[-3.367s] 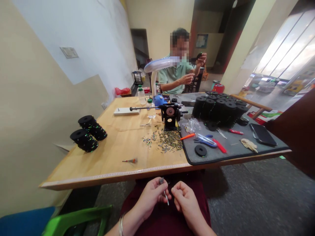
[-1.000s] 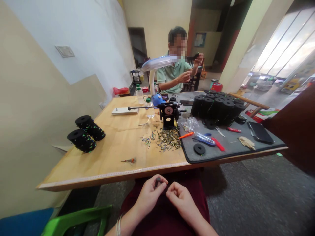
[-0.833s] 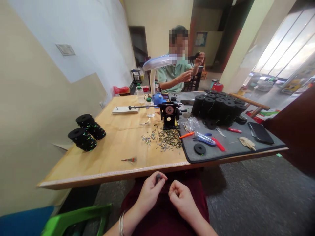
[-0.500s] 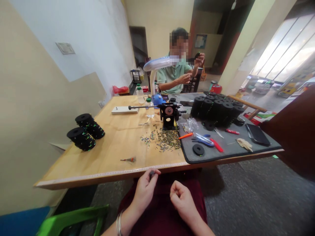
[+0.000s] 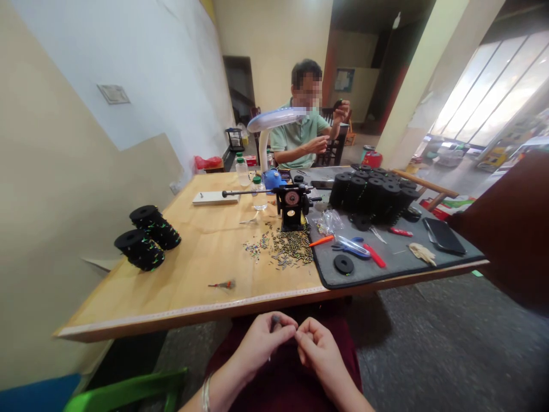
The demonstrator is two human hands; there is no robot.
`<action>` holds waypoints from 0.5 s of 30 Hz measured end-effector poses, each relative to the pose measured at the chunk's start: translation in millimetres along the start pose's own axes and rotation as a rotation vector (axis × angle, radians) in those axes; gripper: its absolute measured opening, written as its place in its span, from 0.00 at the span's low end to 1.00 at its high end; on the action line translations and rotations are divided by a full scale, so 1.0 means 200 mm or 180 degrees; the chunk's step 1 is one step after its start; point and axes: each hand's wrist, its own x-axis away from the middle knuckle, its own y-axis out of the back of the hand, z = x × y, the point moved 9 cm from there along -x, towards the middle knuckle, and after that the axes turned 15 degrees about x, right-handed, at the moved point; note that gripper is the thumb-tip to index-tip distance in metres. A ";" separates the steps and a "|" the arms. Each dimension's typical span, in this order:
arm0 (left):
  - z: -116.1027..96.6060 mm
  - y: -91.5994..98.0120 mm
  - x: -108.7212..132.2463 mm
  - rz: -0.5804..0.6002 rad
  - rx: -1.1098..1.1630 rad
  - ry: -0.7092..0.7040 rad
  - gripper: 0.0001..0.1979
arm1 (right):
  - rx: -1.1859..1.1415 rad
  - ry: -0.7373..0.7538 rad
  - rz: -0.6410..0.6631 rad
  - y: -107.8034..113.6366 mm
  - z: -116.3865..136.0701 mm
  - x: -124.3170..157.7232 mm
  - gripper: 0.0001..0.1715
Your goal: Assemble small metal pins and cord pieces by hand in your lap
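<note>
Working fingertips together over a maroon garment (image 5: 283, 389), just in front of the desk (image 5: 180, 280).
Left hand (image 5: 261, 342) clamped on a small dark-ended object (image 5: 275, 320), partly hidden by its fingers; right hand (image 5: 318, 346) pinched, fingertips meeting the left's, can't tell what's in it. On desk: orange-banded tuft (image 5: 227, 284) near front edge, small striped pieces (image 5: 294, 246) scattered before a black winder with dial (image 5: 292, 199), two black spools (image 5: 143, 254) at left, clustered black spools (image 5: 377, 200) on gray mat (image 5: 397, 262) at right.
</note>
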 end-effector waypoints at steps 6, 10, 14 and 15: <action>-0.06 0.00 -0.02 -0.0127 0.0032 -0.0206 0.17 | 0.0158 0.0033 0.0163 0.01 0.02 0.01 0.23; -0.08 0.03 -0.01 -0.0234 -0.0059 -0.0290 0.18 | 0.0355 0.0282 -0.0167 0.12 0.07 0.00 0.25; -0.09 0.03 0.00 -0.0286 -0.0004 -0.0298 0.19 | 0.0457 0.0536 -0.0641 0.24 0.16 0.03 0.23; -0.10 0.03 0.00 -0.0290 -0.0016 -0.0302 0.20 | 0.0432 0.0585 -0.0726 0.27 0.18 0.04 0.22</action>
